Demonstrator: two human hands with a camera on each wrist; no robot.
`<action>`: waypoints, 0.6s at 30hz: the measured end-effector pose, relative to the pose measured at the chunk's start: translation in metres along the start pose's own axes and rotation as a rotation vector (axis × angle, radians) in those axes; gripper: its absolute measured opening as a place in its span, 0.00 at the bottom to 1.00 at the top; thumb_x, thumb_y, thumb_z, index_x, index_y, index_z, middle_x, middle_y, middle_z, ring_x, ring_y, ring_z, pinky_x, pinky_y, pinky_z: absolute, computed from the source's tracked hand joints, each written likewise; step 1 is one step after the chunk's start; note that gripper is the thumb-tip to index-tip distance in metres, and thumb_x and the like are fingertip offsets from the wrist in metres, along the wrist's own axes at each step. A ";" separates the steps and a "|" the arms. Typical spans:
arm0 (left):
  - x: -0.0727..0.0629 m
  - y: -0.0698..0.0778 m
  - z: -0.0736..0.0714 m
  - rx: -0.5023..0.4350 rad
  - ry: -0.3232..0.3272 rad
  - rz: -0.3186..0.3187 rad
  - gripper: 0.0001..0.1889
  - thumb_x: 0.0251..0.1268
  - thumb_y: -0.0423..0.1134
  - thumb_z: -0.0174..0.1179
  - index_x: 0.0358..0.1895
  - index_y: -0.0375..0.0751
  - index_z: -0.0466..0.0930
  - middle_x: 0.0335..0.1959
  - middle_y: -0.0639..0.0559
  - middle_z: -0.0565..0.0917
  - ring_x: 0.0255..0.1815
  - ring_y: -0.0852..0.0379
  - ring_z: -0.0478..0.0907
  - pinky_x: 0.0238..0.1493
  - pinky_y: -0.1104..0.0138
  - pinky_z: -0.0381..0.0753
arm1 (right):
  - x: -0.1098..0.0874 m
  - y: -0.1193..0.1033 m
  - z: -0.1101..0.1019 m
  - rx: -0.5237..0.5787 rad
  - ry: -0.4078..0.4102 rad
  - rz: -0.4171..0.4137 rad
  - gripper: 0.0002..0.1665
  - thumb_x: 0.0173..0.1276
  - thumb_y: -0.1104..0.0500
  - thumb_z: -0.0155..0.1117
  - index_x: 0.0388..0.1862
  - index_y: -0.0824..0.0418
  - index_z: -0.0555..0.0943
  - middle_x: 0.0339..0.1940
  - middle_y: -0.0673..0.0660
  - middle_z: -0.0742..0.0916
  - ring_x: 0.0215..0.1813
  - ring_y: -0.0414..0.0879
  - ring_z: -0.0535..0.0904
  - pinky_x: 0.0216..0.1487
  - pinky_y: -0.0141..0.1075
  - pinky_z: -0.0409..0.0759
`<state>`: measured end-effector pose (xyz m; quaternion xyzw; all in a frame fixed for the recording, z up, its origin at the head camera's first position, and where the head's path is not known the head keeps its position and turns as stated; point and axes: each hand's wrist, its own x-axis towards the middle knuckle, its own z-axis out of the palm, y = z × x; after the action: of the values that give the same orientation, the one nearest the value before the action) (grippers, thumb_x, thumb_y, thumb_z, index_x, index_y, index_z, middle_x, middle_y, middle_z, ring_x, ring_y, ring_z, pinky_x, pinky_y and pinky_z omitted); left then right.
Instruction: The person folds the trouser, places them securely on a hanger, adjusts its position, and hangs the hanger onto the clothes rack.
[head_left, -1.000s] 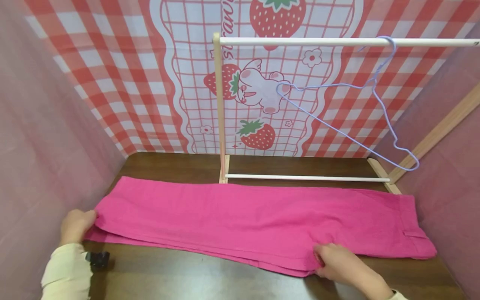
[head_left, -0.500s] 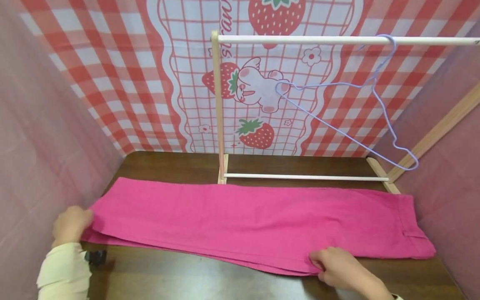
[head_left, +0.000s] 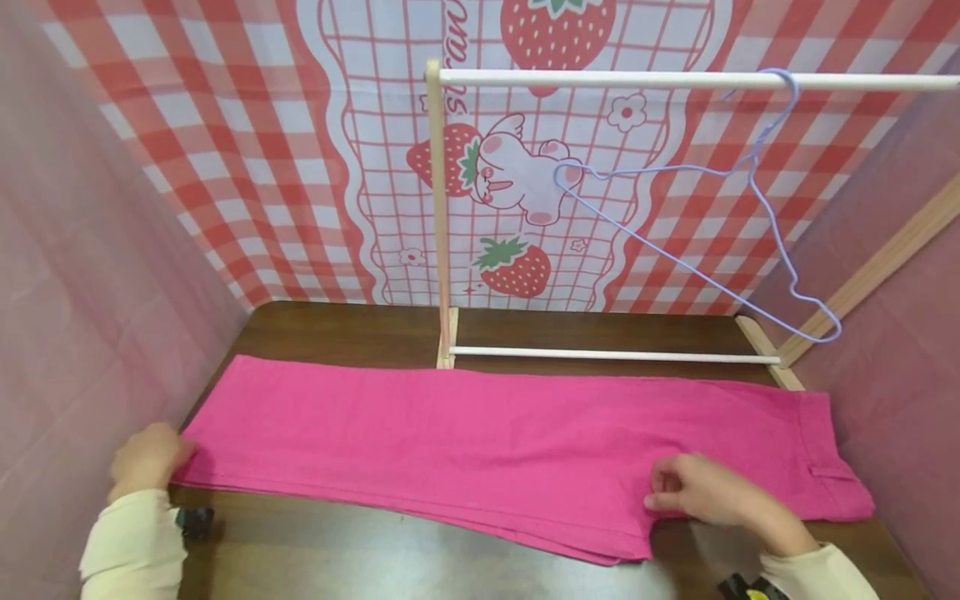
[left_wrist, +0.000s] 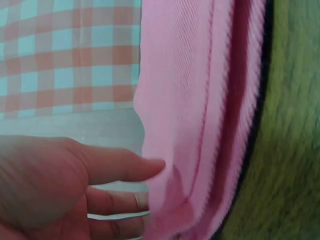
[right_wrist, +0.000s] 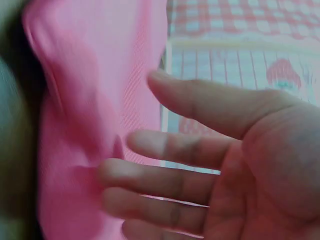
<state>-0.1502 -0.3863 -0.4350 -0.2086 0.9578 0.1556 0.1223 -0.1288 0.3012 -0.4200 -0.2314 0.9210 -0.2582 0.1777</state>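
Note:
Pink trousers (head_left: 450,450) lie lengthwise across the brown table, folded leg over leg, with the waistband (head_left: 821,442) at the right. At the leg hems on the left, my left hand (head_left: 152,458) holds the near corner; in the left wrist view, the thumb (left_wrist: 150,169) of that hand lies over the cloth while the fingertips go behind its edge. My right hand (head_left: 701,490) is over the crotch area with nothing in its grasp. Its fingers (right_wrist: 165,182) are spread and loosely bent in the right wrist view.
Behind the trousers stands a wooden rack with a white rail (head_left: 600,80) and a lower white bar (head_left: 615,355). A lilac wire hanger (head_left: 675,258) hangs from the rail. Pink drapes (head_left: 75,250) flank the table (head_left: 337,550), and a strawberry-print checked cloth (head_left: 285,167) covers the back.
My right hand has let go of the crotch corner and moved up and right. On the left, the upper leg's hem has come down and lined up with the lower one.

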 end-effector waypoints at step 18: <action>0.046 0.040 0.005 -0.045 0.144 0.123 0.25 0.62 0.41 0.53 0.42 0.12 0.74 0.44 0.15 0.75 0.46 0.20 0.74 0.41 0.40 0.77 | 0.051 0.091 -0.075 -0.293 0.256 0.264 0.25 0.57 0.60 0.67 0.47 0.79 0.79 0.40 0.74 0.86 0.46 0.71 0.80 0.49 0.60 0.78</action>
<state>-0.2071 -0.3669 -0.4431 -0.1627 0.9714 0.1688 0.0386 -0.2353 0.3737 -0.4212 -0.0975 0.9859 -0.1237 0.0561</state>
